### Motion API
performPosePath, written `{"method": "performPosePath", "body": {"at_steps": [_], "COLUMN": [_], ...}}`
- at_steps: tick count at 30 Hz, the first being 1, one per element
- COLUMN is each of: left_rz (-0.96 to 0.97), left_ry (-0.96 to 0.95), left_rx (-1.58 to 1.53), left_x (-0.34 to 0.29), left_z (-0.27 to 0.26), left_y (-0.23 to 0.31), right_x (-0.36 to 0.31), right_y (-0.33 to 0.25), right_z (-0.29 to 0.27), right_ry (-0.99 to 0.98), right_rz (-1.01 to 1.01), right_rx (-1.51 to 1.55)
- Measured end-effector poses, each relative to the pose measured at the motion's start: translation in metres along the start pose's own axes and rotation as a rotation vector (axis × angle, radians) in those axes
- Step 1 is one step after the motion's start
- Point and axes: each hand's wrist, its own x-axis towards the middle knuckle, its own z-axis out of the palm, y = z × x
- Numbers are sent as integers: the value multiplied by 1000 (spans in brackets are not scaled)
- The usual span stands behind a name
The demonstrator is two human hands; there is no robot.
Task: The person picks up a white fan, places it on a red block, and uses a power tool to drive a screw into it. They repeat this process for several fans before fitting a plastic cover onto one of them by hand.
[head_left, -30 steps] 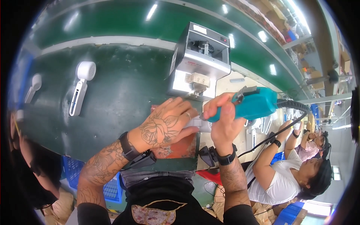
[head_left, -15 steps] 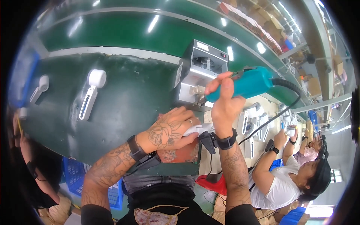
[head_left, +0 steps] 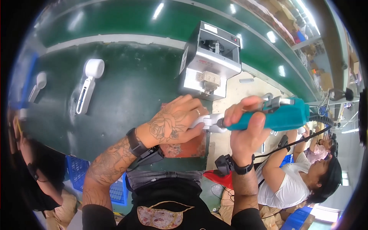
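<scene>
My left hand is closed around a white round-headed handheld device, steadying it over a reddish-brown pad at the table's edge. Much of the device is hidden by my fingers. In my right hand lies a teal electric screwdriver, gripped almost level with its cord trailing to the right. The tool's tip points left and meets the white device just beside my left fingers; whether a screw sits there I cannot tell.
A grey metal screw feeder stands beyond my hands. Two more white devices lie on the green table at left. A co-worker in white sits at right; another person's arm shows at far left. Blue crates stand below.
My right hand has brought the screwdriver from the screw feeder's front down toward me, its tip now at the white device. My left hand keeps its hold. The whole view has shifted a little.
</scene>
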Motion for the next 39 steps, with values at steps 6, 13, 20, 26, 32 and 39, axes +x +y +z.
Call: {"method": "performPosePath", "body": {"at_steps": [6,13,20,26,32,39], "left_rz": [-36,-41,-18,14,86,191], "left_ry": [-28,-39,-60,-59,-70,-114], "left_rx": [-10,-18,46,50,53,260], "left_x": [-1,0,1,4,-6,-59], "left_z": [0,2,0,4,10,-6], "left_y": [3,3,2,6,-2,50], "right_x": [-13,-17,-17,-20,-39,-78], "right_y": [2,14,21,19,25,-47], "right_z": [-4,-3,-3,-4,-8,-11], "right_ry": [-37,-65,-84,-83,55,231], "right_rz": [36,45,28,15,50,-194], "right_rx": [-9,39,92,34,-129,369]}}
